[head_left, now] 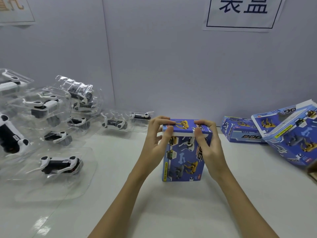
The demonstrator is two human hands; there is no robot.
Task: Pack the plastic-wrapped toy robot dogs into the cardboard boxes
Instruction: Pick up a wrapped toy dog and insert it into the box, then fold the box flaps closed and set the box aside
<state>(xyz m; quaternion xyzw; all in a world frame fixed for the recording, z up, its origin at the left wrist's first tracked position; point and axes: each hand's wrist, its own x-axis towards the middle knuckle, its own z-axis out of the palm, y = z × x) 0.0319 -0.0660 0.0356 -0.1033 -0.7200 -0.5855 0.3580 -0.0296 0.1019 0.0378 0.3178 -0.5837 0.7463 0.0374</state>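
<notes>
Both hands, left hand and right hand, pinch top flap of upright blue box; wrapped toy dogs left of box, bare table before it.

Desk: a white, glossy desk filled the lower part of the view and caught pale reflections near its left front edge.
Wall: a plain grey-white wall panel stood upright behind the desk, with a thin vertical seam left of centre.
Upper right sign: a white paper sign bore large dark characters inside a thin dark frame.
Upper left sign: a paper sign, cut off by the frame edge, showed faint tan characters.
</notes>
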